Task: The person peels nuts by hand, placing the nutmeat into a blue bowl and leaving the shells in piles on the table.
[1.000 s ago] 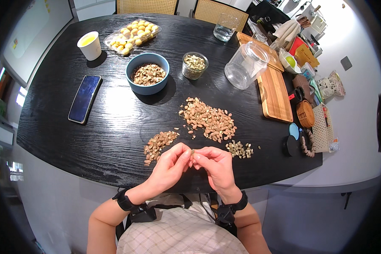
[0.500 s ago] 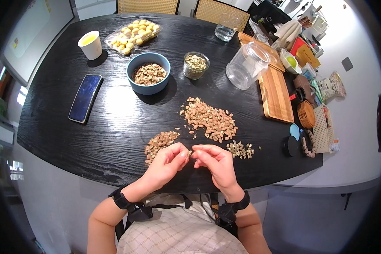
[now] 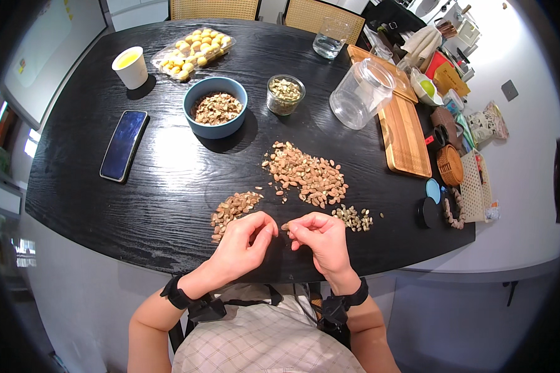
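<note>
My right hand point(image 3: 320, 240) is closed in a pinch, a small brownish seed point(image 3: 285, 227) showing at its fingertips. Just left of it, my left hand point(image 3: 247, 242) has thumb and fingertips pressed together; anything between them is too small to make out. A small gap separates the two hands. Beyond my left hand lies a heap of brown nuts point(image 3: 233, 209), partly covered by the hand. Farther off spreads a larger pile of almonds point(image 3: 308, 174) with paler bits among them. Beside my right hand sits a small group of greenish seeds point(image 3: 353, 217).
Farther back stand a blue bowl point(image 3: 215, 130) of mixed pieces, a small glass jar point(image 3: 285, 105) of green seeds and a clear jar point(image 3: 358, 96). A phone point(image 3: 123, 146), a paper cup point(image 3: 130, 69) and a tray of yellow balls point(image 3: 193, 53) lie left; wooden boards point(image 3: 406, 137) lie right.
My hands have drawn slightly apart. The small piece that was between them now shows at my right fingertips. The whole view has shifted a little.
</note>
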